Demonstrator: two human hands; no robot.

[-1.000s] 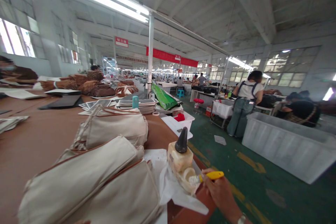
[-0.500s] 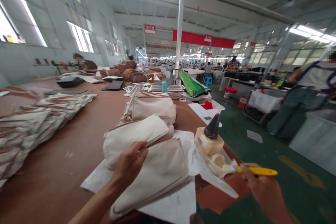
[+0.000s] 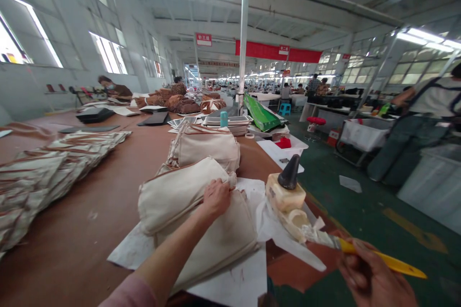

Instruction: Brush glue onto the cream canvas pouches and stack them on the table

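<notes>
My left hand is closed on the edge of a cream fabric piece, one of two overlapping at the front of a stack. Beneath them lies a white sheet. At the lower right my right hand grips a brush with a yellow handle. Its white-coated bristles touch the mouth of a glue-stained container, which has a black cone on top.
Rows of cream pieces lie on the left of the brown table. Behind the stack stands a teal bottle. A green package and a white tray sit at the right edge. A person stands at far right.
My left hand has moved right and slightly up along the fabric edge. My right hand has shifted right and down, and more of the brush shows.
</notes>
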